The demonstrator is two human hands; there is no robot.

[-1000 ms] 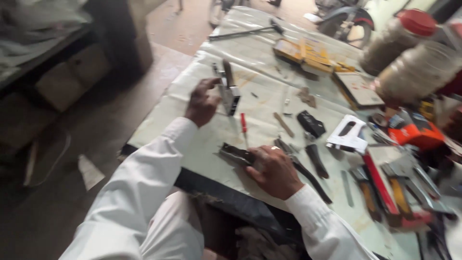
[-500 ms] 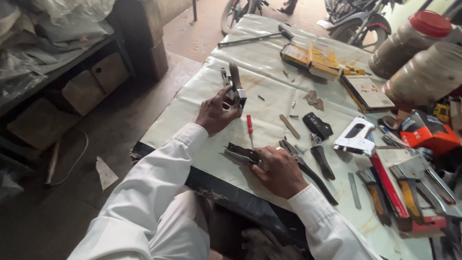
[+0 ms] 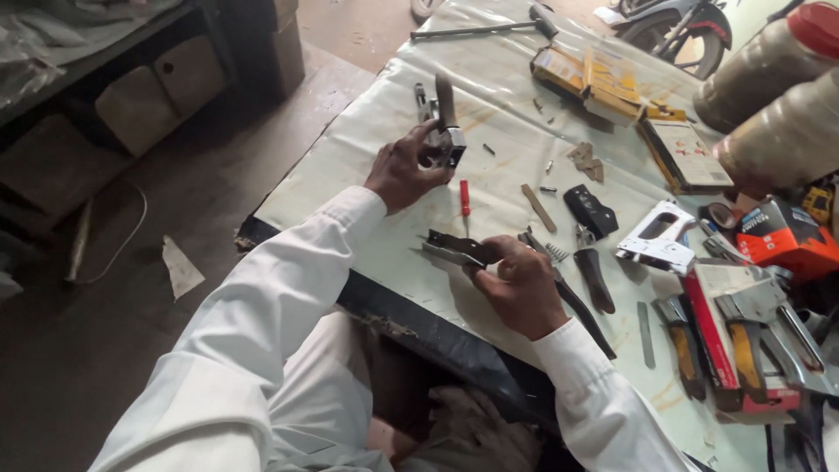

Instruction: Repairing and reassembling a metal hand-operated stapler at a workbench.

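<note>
A person in long white cloth sleeves works at a table covered with a pale, glossy plastic sheet (image 3: 367, 114) that is wrinkled and lightly stained.

The left hand (image 3: 400, 170) is lifted off the sheet near the table's left edge, fingers curled around a small grey metal mechanism with a dark lever standing up from it (image 3: 446, 131). The right hand (image 3: 520, 284) rests low near the table's front edge, closed around one end of a flat, dark metal channel piece (image 3: 454, 249) that juts out to the left over the sheet.

Between the hands lies a small screwdriver with a red plastic handle (image 3: 465, 199). Beside the right hand sit a short coiled metal spring (image 3: 557, 253), a long dark metal bar (image 3: 577, 301) and a black curved plastic handle piece (image 3: 596, 278). Further right lie a black blocky part (image 3: 590, 210) and a silvery white metal staple-gun body with an open handle loop (image 3: 655, 238).

At the far side lie flat yellow cardboard boxes (image 3: 594, 79), and beside them a flat rectangular pack with a white printed face and yellow edge (image 3: 686, 153). At the right edge are an orange-red box (image 3: 782, 236), a red and white carded package holding grey metal tools (image 3: 743, 341), and large blurred brownish plastic jars (image 3: 778, 96), one with a red lid.
</note>
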